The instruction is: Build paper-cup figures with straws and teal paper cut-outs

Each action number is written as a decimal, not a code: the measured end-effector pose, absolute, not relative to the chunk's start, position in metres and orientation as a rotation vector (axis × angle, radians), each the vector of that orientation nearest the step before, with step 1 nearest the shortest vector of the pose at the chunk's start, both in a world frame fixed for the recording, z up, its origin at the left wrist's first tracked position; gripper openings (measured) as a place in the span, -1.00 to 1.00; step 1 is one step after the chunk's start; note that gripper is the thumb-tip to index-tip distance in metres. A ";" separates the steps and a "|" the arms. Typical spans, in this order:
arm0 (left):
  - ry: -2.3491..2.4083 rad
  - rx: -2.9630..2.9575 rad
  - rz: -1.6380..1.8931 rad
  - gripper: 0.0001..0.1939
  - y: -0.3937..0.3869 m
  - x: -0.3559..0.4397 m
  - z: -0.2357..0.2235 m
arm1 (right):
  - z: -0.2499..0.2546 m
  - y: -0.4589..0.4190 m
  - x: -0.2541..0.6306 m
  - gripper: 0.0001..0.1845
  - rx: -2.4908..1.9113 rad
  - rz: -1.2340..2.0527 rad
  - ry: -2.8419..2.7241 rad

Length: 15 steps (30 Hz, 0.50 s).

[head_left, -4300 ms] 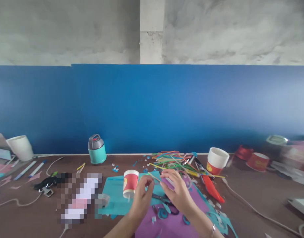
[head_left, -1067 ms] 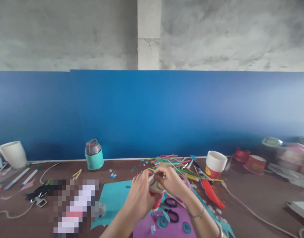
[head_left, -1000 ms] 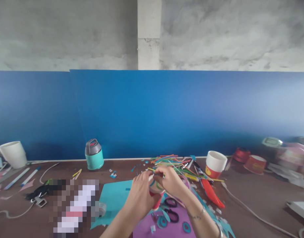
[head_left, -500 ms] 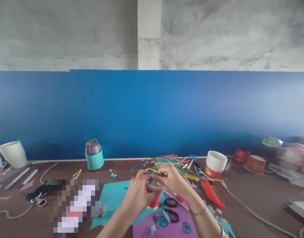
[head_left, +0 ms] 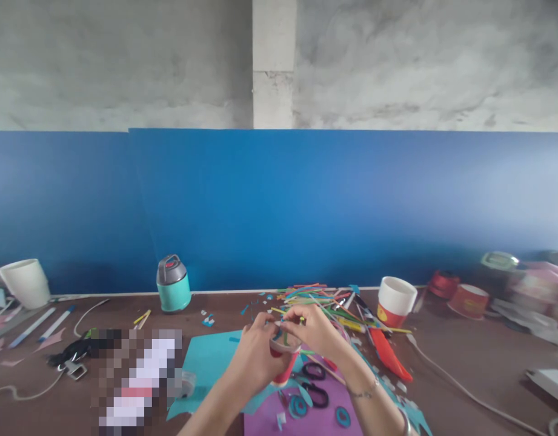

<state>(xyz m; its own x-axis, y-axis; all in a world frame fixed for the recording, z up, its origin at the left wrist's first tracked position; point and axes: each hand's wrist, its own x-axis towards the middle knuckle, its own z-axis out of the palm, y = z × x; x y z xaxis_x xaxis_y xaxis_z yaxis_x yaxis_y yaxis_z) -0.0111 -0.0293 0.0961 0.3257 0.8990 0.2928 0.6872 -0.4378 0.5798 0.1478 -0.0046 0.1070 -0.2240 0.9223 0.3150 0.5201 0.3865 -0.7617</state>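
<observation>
My left hand [head_left: 255,354] is closed around a red paper cup [head_left: 283,376] with a pale rim, held upright over the sheets. My right hand [head_left: 306,327] is bent over the cup's far rim, thumb and fingers pinched on a thin yellow-green strip [head_left: 302,319]. A green strip and a blue one show at the cup's mouth; fingers hide part of them. Below and to the right lie scissors [head_left: 315,393] with black handles. Blue paper coils [head_left: 298,406] rest on a purple sheet [head_left: 269,421], and a turquoise sheet [head_left: 210,357] is partly under my left arm.
Behind my hands is a pile of coloured strips [head_left: 310,295]. A white-and-red cup [head_left: 397,300] and a red-orange pointed object [head_left: 390,357] stand to the right, near a white cable [head_left: 460,381]. Leftward are a turquoise flask [head_left: 173,293], a tape roll [head_left: 184,384] and pens [head_left: 56,323].
Both hands stay at the cup, which has shifted slightly to the right. The right fingers have turned a little over its mouth, and less of the yellow strip between the hands shows.
</observation>
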 end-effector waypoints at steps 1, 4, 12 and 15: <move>1.381 2.237 0.844 -0.88 -0.029 -0.011 0.096 | 0.107 -0.005 0.148 -0.87 -1.243 0.656 -1.885; 1.252 2.168 0.897 -0.89 -0.027 -0.013 0.095 | 0.109 -0.004 0.148 -0.87 -1.232 0.661 -1.875; 1.087 1.985 0.997 -0.73 -0.014 -0.022 0.090 | 0.111 -0.004 0.149 -0.86 -1.155 0.679 -1.842; 1.142 2.030 0.971 -0.79 -0.011 -0.023 0.087 | 0.108 -0.005 0.145 -0.88 -1.181 0.704 -1.851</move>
